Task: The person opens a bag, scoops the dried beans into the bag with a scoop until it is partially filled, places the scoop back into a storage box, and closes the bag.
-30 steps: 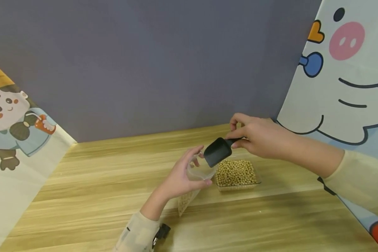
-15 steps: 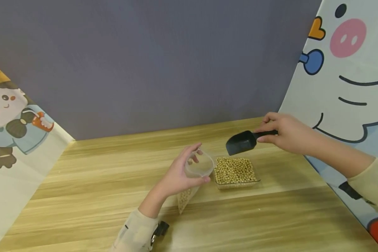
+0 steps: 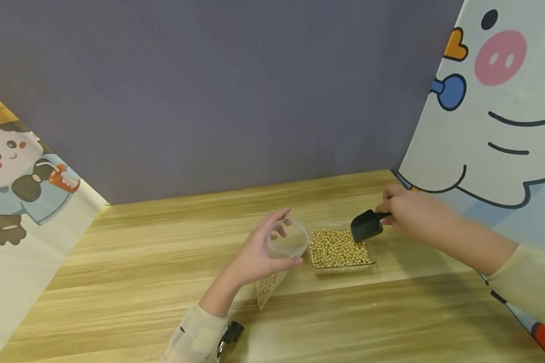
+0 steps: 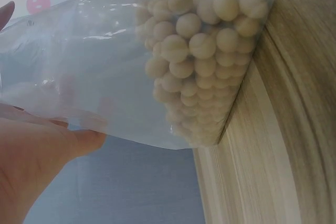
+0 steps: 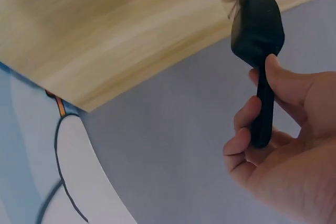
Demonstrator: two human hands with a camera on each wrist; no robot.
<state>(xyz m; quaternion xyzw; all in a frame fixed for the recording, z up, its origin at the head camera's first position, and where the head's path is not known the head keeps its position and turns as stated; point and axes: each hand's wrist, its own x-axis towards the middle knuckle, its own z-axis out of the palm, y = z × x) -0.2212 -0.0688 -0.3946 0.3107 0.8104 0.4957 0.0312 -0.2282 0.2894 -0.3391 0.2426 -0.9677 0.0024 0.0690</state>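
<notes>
My left hand (image 3: 256, 254) grips a clear plastic bag (image 4: 100, 61) near its top, with thumb and fingers spread round the open mouth. Round tan beans, which look like soybeans (image 4: 202, 51), fill the bag's lower part, and its base stands on the table. Between the curled fingers and thumb of my right hand (image 3: 413, 212) is the handle of a black scoop (image 3: 367, 225). The scoop's blade overlaps the back right corner of a clear rectangular container (image 3: 342, 269) heaped with the same sort of beans (image 3: 338, 247). This container stands just right of the bag.
The wood-grain table (image 3: 141, 282) ends at a grey back wall (image 3: 218, 101). Panels with cartoon prints flank it: a drinking figure (image 3: 22, 176) on the left, a white character (image 3: 504, 116) on the right.
My right hand has carried the scoop from over the bag's mouth to the right, then down to the bean container. The left hand and bag stay nearly in place.
</notes>
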